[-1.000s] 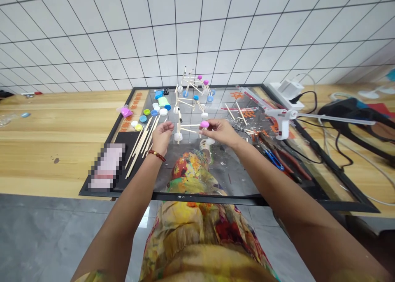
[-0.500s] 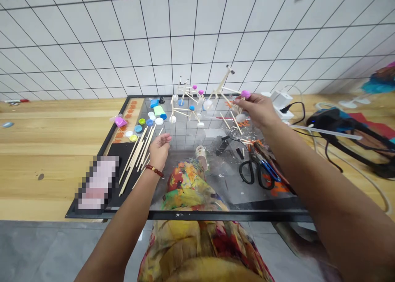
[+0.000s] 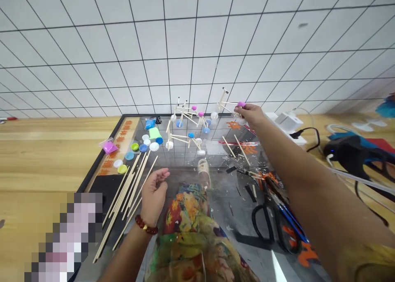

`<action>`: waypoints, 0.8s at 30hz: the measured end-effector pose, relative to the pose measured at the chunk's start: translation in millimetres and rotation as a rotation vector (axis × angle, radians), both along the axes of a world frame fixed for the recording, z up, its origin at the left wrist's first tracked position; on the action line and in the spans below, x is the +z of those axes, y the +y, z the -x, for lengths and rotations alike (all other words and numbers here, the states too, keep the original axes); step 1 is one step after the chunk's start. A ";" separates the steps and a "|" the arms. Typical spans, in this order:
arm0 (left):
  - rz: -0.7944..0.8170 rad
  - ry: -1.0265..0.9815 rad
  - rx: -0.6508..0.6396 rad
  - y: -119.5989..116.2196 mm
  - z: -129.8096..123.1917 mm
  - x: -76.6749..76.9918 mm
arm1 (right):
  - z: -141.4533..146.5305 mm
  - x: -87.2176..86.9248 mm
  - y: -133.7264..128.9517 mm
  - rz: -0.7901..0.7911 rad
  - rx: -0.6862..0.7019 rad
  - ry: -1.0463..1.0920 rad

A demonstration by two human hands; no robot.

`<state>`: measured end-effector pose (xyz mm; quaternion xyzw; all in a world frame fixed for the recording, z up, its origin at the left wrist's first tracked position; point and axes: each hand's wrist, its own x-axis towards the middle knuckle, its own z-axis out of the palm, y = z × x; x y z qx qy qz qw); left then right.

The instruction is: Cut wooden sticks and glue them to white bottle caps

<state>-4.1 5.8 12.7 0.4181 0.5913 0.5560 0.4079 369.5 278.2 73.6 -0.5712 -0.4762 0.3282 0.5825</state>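
My right hand (image 3: 251, 114) pinches a small model bicycle (image 3: 226, 103) made of pale wooden sticks, near its pink seat. A white round wheel of it shows at the left; my fingers partly hide the rear. It is at the back edge of the glass-topped table, close to the tiled wall. Left of it stand several like stick bicycles (image 3: 180, 139) with bottle-cap wheels and pink or blue seats. My left hand (image 3: 156, 189) hovers over the glass, loosely curled and holding nothing, right beside a bunch of wooden sticks (image 3: 132, 187).
Coloured caps (image 3: 142, 148), a green clay pack (image 3: 154, 133) and a pink packet (image 3: 109, 146) lie at the left. Black-handled scissors (image 3: 262, 224), loose sticks (image 3: 242, 149) and scraps lie at the right. A white power adapter (image 3: 288, 121) with cables stands beyond the glass.
The view has tilted up, so the table sits lower in it. My right hand has carried the model bicycle farther back, towards the wall. My left hand stays near the sticks.
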 end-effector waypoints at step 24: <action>0.089 0.060 0.041 -3.6 1.1 7.5 | -18.7 -36.6 25.6 0.098 0.036 -0.039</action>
